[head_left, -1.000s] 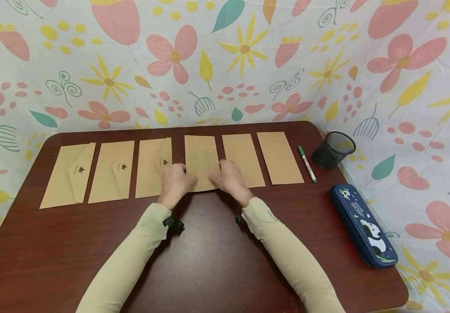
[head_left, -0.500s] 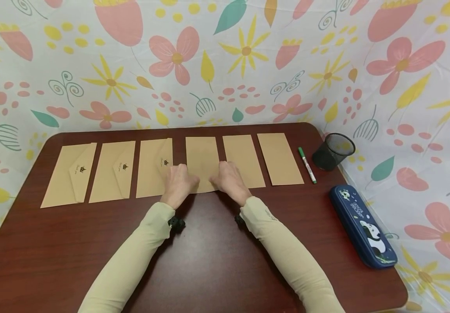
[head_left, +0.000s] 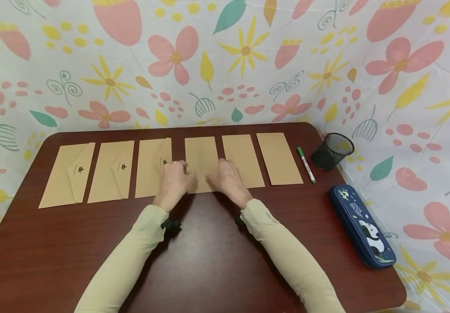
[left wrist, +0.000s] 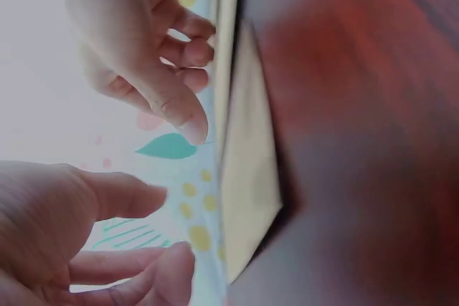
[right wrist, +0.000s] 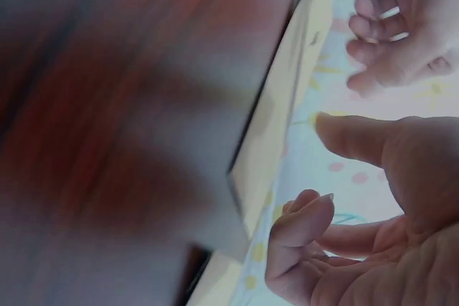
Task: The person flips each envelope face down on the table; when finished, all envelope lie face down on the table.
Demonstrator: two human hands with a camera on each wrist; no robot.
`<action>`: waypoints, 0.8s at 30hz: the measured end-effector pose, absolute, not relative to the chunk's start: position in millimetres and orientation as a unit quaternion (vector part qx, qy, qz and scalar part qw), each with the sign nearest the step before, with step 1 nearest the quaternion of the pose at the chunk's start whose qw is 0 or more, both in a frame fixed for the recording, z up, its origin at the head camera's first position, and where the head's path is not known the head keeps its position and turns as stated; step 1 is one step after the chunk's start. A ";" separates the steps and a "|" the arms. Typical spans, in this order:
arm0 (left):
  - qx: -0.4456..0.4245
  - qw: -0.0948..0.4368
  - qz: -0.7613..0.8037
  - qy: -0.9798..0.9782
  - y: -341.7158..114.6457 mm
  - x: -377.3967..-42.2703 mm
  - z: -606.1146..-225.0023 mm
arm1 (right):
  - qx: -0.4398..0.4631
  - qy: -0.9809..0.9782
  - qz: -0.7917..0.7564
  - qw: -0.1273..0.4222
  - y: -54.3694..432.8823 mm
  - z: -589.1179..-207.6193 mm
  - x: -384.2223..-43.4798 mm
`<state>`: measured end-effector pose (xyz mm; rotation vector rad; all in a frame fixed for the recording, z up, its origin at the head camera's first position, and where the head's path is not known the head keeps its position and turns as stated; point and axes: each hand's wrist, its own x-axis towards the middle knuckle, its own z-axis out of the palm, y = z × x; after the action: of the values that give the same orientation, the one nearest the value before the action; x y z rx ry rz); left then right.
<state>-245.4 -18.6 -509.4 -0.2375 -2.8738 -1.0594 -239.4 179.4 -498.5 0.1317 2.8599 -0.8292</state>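
Several tan paper envelopes lie in a row along the back of the table. My left hand (head_left: 173, 180) and right hand (head_left: 228, 179) hover at the near corners of the plain fourth envelope (head_left: 200, 161). In the left wrist view, the thumb and fingers of the left hand (left wrist: 93, 234) are apart, with nothing between them. The right hand (right wrist: 366, 206) has loosely bent fingers and a gap to the thumb, also holding nothing. My left hand partly covers the third envelope (head_left: 148, 169), whose flap bears a crown print; my right overlaps the fifth envelope (head_left: 244, 158).
Two more envelopes with crown-printed flaps, the first envelope (head_left: 58, 178) and the second envelope (head_left: 107, 174), lie left. Rightward are a plain envelope (head_left: 279, 158), a green-capped marker (head_left: 306, 165), a black mesh cup (head_left: 326, 154) and a blue panda pencil case (head_left: 362, 226). Patterned cloth borders the table (head_left: 205, 261).
The fingers have come off the fourth envelope's near edge, which was bowed and now looks flatter. The left hand has shifted slightly left; the other envelopes stay put.
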 end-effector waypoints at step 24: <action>-0.002 0.108 -0.325 -0.939 -92.1 -193.4 -438.4 | -0.083 0.959 -0.259 0.079 71.8 -456.1 -200.5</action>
<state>-193.4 -92.1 -438.4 -0.0062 -2.7647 -0.9569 -200.5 71.8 -456.1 -0.2479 2.8693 -0.7762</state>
